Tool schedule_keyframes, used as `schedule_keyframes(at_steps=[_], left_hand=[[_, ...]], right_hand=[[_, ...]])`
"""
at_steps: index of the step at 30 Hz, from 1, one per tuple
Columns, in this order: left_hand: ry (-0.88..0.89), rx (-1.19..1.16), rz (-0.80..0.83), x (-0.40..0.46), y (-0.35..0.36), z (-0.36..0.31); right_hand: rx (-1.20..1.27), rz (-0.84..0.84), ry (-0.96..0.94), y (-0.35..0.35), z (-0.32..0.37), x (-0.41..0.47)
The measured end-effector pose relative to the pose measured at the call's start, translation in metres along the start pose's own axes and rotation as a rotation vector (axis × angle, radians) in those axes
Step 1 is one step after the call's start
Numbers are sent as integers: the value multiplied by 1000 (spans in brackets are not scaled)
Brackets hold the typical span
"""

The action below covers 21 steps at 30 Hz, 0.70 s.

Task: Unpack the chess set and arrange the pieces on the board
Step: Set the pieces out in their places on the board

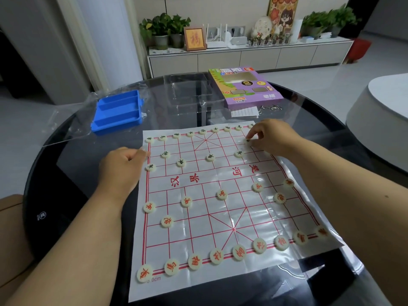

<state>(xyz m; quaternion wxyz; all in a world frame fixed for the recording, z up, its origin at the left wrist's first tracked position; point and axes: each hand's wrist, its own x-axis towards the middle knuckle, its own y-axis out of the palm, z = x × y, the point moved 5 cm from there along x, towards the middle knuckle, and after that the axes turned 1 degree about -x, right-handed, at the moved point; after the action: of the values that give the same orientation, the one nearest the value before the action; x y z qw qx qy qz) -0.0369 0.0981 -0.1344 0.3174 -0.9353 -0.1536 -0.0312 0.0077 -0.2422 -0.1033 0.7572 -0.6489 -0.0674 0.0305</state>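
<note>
Plasticky white sheet with a red grid, that's the board (220,195), lying flat on a dark round glass table (66,173). It's a Chinese chess set, so the pieces are cream discs with characters on them. Red-lettered ones fill the near side: a full row along the near edge, starting with the near-left corner piece (144,273), plus two cannons and five soldiers further up. Dark-lettered ones sit on the far side, with a row running along the far edge and a few scattered just nearer than that.

Right hand (271,138) is over the far-right part of the board, fingers curled, pinching a dark-lettered piece (248,140) that sits on or just above the sheet, can't tell which. Left hand (122,164) is at the far-left edge of the board, curled into a loose fist with the thumb tip pressing on the sheet's border; nothing visible inside it.

Past the board, on the far left, there's a blue plastic tray (118,111) with long compartments, sitting on a crinkly clear plastic bag (72,120). In the middle is a clear plastic insert (189,89), and to the right of it a purple game box (245,87) with a small folded paper slip (244,112) just near of it.
</note>
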Motion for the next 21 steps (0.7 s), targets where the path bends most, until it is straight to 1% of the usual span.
schedule_keyframes(at_steps=[3, 6, 9, 12, 19, 21], left_hand=[[58, 39, 7, 0, -1, -2], [137, 99, 33, 2, 1, 0], [116, 118, 35, 2, 5, 3], [89, 80, 70, -2, 5, -2], [74, 73, 107, 0, 6, 2], [71, 78, 114, 0, 6, 3]], right_hand=[[13, -1, 10, -2, 1, -1], [80, -41, 8, -6, 6, -2], [166, -41, -34, -7, 17, -4], [204, -13, -91, -3, 29, -4], [173, 127, -307, 10, 76, -14], [143, 147, -331, 11, 80, -15]])
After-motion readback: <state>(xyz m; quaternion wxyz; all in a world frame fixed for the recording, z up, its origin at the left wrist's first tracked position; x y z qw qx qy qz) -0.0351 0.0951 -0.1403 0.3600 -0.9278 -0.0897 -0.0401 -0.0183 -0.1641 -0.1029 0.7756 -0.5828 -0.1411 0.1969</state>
